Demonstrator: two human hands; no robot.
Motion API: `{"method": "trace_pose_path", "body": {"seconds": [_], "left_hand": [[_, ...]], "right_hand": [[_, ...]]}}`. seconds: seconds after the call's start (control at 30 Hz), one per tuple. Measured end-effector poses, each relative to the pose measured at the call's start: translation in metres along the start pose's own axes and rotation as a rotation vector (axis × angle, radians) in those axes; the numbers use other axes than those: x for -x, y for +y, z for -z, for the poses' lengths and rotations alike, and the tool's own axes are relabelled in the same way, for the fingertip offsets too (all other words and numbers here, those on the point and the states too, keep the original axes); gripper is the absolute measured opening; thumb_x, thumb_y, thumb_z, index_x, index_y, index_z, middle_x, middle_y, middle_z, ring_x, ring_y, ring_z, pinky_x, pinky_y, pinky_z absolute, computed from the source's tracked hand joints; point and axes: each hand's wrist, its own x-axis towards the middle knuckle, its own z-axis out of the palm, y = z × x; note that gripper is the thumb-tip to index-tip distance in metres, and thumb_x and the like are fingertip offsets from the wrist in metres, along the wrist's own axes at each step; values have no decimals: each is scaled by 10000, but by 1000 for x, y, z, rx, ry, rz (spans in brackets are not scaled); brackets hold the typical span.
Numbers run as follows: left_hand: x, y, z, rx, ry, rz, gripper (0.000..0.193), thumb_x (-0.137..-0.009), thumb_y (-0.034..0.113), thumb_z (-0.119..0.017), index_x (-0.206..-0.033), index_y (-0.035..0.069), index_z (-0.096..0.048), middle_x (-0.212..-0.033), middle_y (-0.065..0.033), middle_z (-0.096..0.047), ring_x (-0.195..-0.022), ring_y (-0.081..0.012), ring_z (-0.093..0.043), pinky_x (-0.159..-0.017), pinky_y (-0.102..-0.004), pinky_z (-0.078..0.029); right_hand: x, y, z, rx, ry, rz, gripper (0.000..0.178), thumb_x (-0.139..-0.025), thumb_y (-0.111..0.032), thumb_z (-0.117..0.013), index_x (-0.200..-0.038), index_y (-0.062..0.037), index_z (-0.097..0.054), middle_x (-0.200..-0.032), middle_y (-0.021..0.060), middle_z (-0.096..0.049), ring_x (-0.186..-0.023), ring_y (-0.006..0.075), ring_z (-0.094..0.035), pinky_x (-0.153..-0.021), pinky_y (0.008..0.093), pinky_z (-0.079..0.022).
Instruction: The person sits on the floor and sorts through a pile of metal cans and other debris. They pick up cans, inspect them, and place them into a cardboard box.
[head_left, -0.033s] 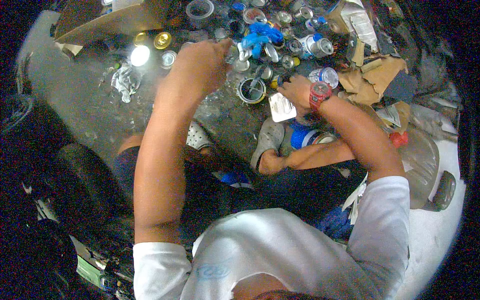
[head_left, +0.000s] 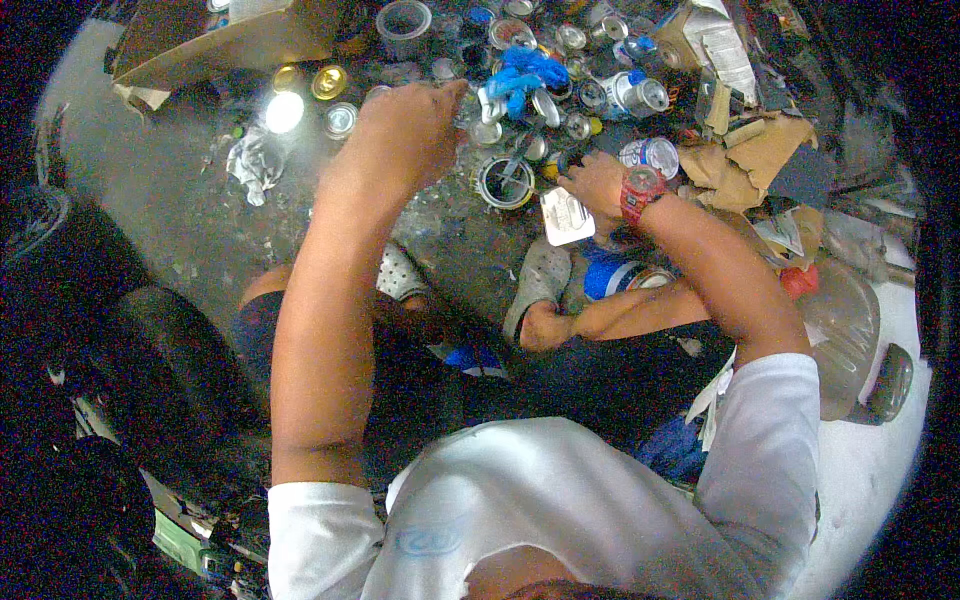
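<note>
My left hand (head_left: 400,130) is stretched out over the floor, its back toward me and its fingers curled at the far side. Whatever they hold is hidden. To the right of it stands an open round can (head_left: 505,183), dark inside, with a thin stick-like piece across its mouth. My right hand (head_left: 594,186), with a red watch (head_left: 641,190) on its wrist, is bent just right of that can. Its fingertips are closed near a small dark thing that I cannot make out. A pale, shiny, squarish plate (head_left: 568,217) sits against its near side; whether the hand grips it is unclear.
Several cans and lids crowd the far side around crumpled blue gloves (head_left: 525,75). A cardboard box (head_left: 225,50) is at far left, near gold lids (head_left: 329,82) and a crumpled whitish cloth (head_left: 255,165). Torn cardboard (head_left: 750,155) lies right. A blue-and-white can (head_left: 612,275) stands by my foot.
</note>
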Motion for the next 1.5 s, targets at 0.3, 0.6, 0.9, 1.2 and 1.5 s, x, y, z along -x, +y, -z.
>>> {"method": "trace_pose_path", "body": {"seconds": [0.3,0.6,0.9,1.2,1.5], "left_hand": [[-4,1,4,-39,14,-34,427,-897,234,-719,-1283,59,-667,-997,-203,-752,-911,-390,-737,-795,-496,-597],[-14,1,-8,159,-41,67,228,-872,90,-633,-1086,30,-687,-943,-212,-741,-891,-388,-739,-754,-525,-593],[-15,9,-3,51,-95,57,516,-861,178,-712,-1359,95,-605,-1013,-197,-745,-938,-389,-732,-788,-521,-607],[-22,-3,-32,6,-32,54,201,-912,168,-617,-1057,76,-720,-908,-192,-750,-859,-384,-745,-728,-507,-600],[0,-2,-3,26,43,30,361,-895,218,-689,-1235,95,-692,-986,-219,-752,-910,-407,-740,-806,-519,-601]], "right_hand": [[7,10,37,-10,-55,101,496,-825,-280,-686,-1278,-84,-632,-1071,126,-748,-966,332,-732,-808,476,-595],[24,6,33,-104,-34,-108,499,-937,-180,-562,-1424,-74,-544,-1044,189,-734,-984,371,-706,-821,497,-581],[84,15,89,-130,-51,115,1200,-449,-484,-996,-1457,-55,-505,-1278,172,-628,-1237,386,-576,-1046,488,-502],[134,39,38,-286,44,-133,853,-529,-222,-956,-1260,-41,-555,-1102,214,-645,-1039,415,-664,-900,513,-568],[151,51,-32,-65,195,-53,1100,-492,-365,-972,-1381,32,-460,-1327,215,-525,-1283,390,-514,-1096,478,-445]]}}
